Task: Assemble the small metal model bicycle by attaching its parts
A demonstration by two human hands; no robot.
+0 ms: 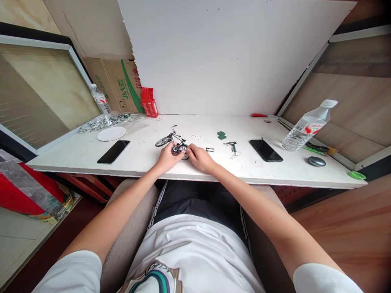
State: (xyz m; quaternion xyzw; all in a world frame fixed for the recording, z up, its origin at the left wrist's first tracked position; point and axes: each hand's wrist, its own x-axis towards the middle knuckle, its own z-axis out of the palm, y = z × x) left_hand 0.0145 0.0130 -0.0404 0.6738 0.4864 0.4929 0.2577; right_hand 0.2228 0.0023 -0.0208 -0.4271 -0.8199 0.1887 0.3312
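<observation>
- At the back left of the white desk, a labelled plastic bottle is standing before a cardboard carton; the contents of both are staying out of sight.
- Nearer, a black-screened left smartphone is lying beside a white disc.
- Mid-left, a miniature model bicycle is sitting at the fingertips of both hands, its long axis running from the front wheel, far left, to the rear wheel, near right.
- The left hand is pinching the bicycle around its chainring and is lying nearer the front wheel.
- The right hand is touching the rear wheel with bunched fingertips; whether they are gripping it, I cannot tell.
- Beyond it, a small black part and dark green pieces are lying loose.
- Farther right, a capped water bottle is standing near the right smartphone, its fill level not showing.
</observation>
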